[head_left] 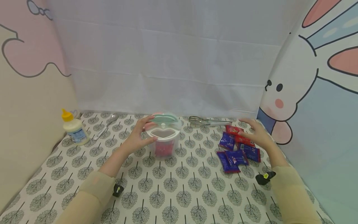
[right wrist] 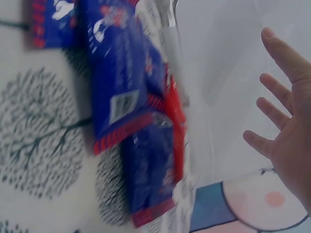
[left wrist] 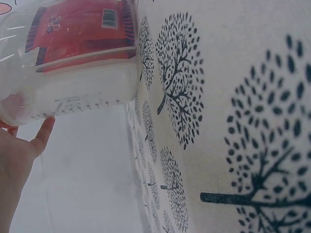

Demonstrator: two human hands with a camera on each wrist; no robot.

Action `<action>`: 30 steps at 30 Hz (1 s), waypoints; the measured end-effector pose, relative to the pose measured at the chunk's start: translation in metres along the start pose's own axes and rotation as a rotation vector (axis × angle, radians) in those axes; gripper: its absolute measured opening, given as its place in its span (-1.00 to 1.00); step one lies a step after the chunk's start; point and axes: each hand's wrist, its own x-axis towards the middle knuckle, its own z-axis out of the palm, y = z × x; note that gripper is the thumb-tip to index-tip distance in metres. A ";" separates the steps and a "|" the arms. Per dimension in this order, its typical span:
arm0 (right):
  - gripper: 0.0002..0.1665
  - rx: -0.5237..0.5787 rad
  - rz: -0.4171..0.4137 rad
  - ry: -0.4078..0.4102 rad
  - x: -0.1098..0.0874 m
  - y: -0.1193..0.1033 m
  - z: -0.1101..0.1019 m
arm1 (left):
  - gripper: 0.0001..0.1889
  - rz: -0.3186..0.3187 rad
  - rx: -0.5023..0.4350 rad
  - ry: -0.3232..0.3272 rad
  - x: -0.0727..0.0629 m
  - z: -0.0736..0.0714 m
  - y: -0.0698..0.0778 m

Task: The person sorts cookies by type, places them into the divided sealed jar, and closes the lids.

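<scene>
A round clear container (head_left: pixel 164 148) with a divided lid stands on the table. Its lid has a mint green flap (head_left: pixel 165 118), a pink flap and one uncovered opening (head_left: pixel 163 133). Through its wall, red packets (left wrist: pixel 80 29) show in the left wrist view. My left hand (head_left: pixel 136 137) holds the container near its top, thumb at the front and fingers at the far left side. My right hand (head_left: pixel 257 134) hovers over a pile of red packets (head_left: pixel 245 141) and blue packets (head_left: pixel 237 157), fingers spread. In the right wrist view nothing is in the right hand (right wrist: pixel 291 116).
A glue bottle (head_left: pixel 75 130) with a yellow cap stands at the left edge. A spoon (head_left: pixel 106 126) lies between it and the container. Metal tongs (head_left: pixel 209 122) with white handles lie behind the packets. A white curtain (head_left: pixel 167 62) closes off the back.
</scene>
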 end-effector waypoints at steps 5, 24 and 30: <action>-0.19 -0.015 0.104 -0.032 -0.009 0.024 0.006 | -0.14 0.011 0.002 0.002 0.000 0.000 -0.002; -0.04 -0.029 0.287 -0.105 -0.010 0.077 0.033 | -0.11 0.014 0.026 -0.008 0.001 -0.001 -0.004; -0.08 -0.009 0.270 -0.075 -0.010 0.073 0.032 | -0.11 -0.009 0.017 -0.012 0.001 -0.001 0.003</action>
